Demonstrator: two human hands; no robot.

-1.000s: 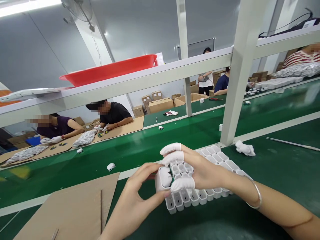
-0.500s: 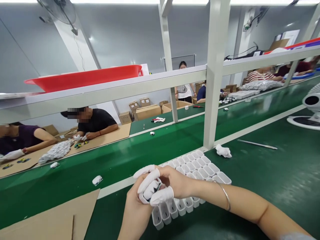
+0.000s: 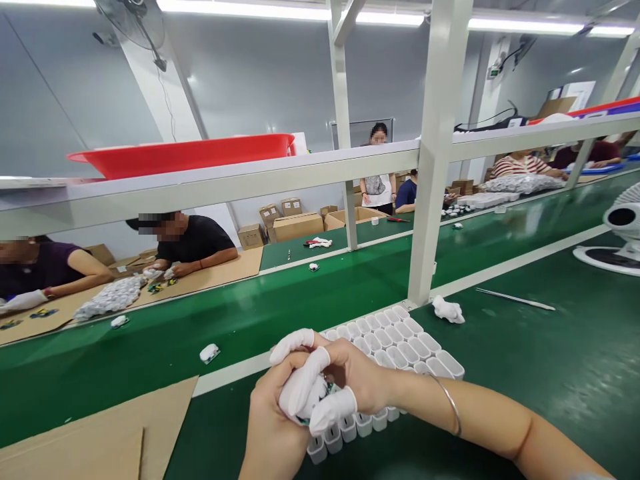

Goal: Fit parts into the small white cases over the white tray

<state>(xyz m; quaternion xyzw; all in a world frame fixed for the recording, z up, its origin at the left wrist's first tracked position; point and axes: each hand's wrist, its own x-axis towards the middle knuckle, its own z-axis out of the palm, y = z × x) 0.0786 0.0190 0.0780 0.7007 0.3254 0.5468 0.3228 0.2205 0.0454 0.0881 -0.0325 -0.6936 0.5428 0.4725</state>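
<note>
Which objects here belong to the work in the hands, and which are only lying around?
In use:
left hand and right hand, closed together on a small white part
white tray of cells beneath them

Lying about:
crumpled white glove
thin white stick
cardboard sheet
white piece on the belt
desk fan

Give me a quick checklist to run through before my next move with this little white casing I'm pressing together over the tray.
1. Casing held in both hands: ok, left hand cups it, right hand presses on top.
2. Finger cots on the right fingers: ok.
3. Green board seated fully inside: cannot tell, fingers cover it.
4. Tray of white shells within reach: ok, directly under the hands.
5. Conveyor belt beyond the tray: ok, one loose piece lies on it.
</note>
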